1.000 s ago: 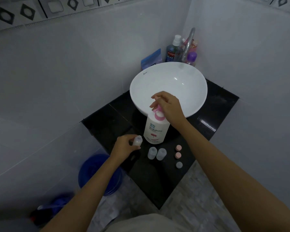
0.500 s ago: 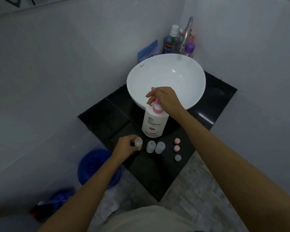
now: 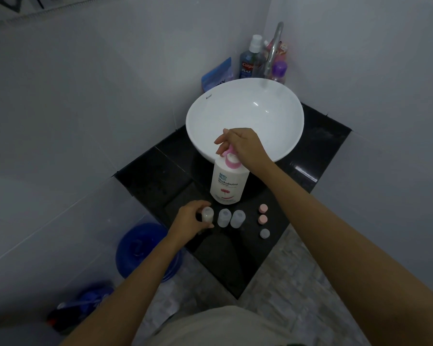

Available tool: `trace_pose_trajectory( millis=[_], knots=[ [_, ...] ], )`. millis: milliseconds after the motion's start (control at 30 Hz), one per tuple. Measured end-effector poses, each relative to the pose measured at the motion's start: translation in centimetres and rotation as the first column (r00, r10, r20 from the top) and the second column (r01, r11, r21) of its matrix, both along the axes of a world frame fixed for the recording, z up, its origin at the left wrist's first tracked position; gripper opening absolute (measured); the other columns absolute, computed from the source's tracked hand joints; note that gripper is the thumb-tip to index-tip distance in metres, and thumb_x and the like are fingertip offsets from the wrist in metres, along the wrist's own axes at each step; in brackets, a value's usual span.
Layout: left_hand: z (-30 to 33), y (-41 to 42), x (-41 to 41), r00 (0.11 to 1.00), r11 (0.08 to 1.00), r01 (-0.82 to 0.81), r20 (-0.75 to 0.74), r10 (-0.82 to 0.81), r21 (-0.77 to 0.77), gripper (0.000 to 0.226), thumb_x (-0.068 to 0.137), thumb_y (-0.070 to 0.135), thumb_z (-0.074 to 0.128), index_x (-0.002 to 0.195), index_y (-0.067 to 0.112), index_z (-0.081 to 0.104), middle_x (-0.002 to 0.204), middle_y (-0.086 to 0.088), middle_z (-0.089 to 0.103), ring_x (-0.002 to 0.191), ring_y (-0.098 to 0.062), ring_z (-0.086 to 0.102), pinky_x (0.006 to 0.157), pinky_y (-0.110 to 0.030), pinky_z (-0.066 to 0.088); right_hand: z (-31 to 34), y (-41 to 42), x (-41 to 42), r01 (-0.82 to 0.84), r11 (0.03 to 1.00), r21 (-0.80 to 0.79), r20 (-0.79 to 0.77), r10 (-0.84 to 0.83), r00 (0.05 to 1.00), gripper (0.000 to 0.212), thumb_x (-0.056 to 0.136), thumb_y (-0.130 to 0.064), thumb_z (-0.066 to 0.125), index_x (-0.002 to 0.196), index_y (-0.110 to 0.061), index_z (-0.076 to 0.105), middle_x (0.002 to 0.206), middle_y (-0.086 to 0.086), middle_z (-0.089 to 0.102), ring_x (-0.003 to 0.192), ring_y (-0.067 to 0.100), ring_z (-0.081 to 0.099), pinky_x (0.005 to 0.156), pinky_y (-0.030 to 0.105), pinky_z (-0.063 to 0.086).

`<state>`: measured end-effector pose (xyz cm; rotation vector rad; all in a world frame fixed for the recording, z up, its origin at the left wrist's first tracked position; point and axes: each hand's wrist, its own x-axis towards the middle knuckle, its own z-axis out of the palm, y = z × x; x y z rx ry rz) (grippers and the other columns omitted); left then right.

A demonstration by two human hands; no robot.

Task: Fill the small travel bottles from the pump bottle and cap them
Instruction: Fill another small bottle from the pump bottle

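Bottles: three small, left hand (image 3: 189, 219) gripping one (image 3: 207, 214); three caps; right hand (image 3: 244, 146) clasps pump (image 3: 230, 157).

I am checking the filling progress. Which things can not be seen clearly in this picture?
- Pump head, head view: mostly covered by the right hand.
- Travel bottle in the left hand: fill level too small and dim to tell.
- Small print on the pump bottle: unreadable below the brand.

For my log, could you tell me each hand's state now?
Left hand: closed on a small travel bottle.
Right hand: gripping the pump bottle head.
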<state>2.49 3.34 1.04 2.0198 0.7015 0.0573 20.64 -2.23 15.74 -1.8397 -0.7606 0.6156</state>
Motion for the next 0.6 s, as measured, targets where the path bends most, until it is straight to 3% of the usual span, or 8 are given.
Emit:
trace_pose_trajectory(
  millis=[167, 367, 600],
  knots=[
    [1.0, -0.3, 1.1, 0.998, 0.984, 0.050, 0.033, -0.057, 0.172, 0.063, 0.065, 0.031, 0.083, 0.123, 0.026, 0.058, 0.122, 0.006, 0.061, 0.115, -0.009, 0.050, 0.102, -0.033, 0.042, 0.1, 0.0, -0.1, 0.004, 1.000, 0.008, 0.006, -0.004, 1.000, 0.036, 0.098, -0.023, 0.042, 0.081, -0.006, 0.071, 0.069, 0.013, 0.068, 0.058, 0.010, 0.063, 0.083, 0.034, 0.050],
    [2.4, -0.8, 2.3, 0.982, 0.907, 0.188, -0.049, -0.183, 0.376, 0.049, 0.070, 0.040, 0.075, 0.116, 0.032, 0.062, 0.112, 0.014, 0.064, 0.113, -0.008, 0.046, 0.102, -0.027, 0.019, 0.1, -0.1, -0.1, 0.008, 1.000, 0.001, 0.010, -0.008, 1.000, 0.037, 0.098, -0.023, 0.042, 0.083, -0.006, 0.071, 0.069, 0.011, 0.068, 0.058, 0.008, 0.062, 0.084, 0.033, 0.051],
    [2.7, -1.2, 2.2, 0.979, 0.902, 0.204, -0.075, -0.190, 0.380, 0.034, 0.073, 0.038, 0.073, 0.106, 0.030, 0.065, 0.109, 0.012, 0.064, 0.114, -0.009, 0.046, 0.113, -0.037, 0.012, 0.1, -0.1, -0.1, 0.001, 1.000, 0.007, 0.007, -0.001, 1.000, 0.037, 0.099, -0.022, 0.041, 0.085, -0.004, 0.070, 0.066, 0.008, 0.067, 0.053, 0.002, 0.061, 0.077, 0.026, 0.050]
  ],
)
